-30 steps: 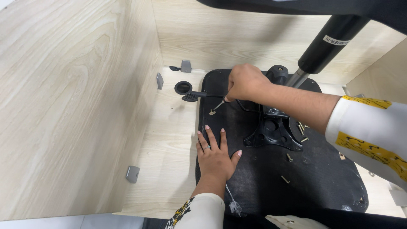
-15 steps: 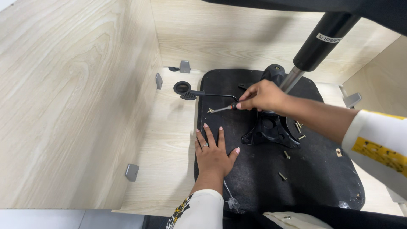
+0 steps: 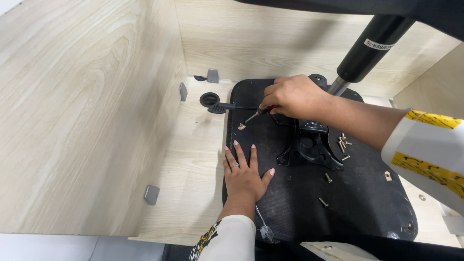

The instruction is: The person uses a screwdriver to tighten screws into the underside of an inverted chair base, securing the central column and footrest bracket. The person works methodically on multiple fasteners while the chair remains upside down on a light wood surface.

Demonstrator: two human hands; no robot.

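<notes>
Keep left hand (image 3: 244,174) spread flat on black seat underside (image 3: 309,203). Right hand (image 3: 295,96) gripping, seemingly, a screwdriver (image 3: 256,114); hold tip square near seat's front-left fitting (image 3: 241,126), loose screws (image 3: 343,143) well right.

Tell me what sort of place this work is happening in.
Probably a furniture assembly spot, on the floor inside a light wood panel enclosure like a desk's underside. An upturned black chair seat with its metal mechanism, loose screws and a screwdriver suggest it.
</notes>
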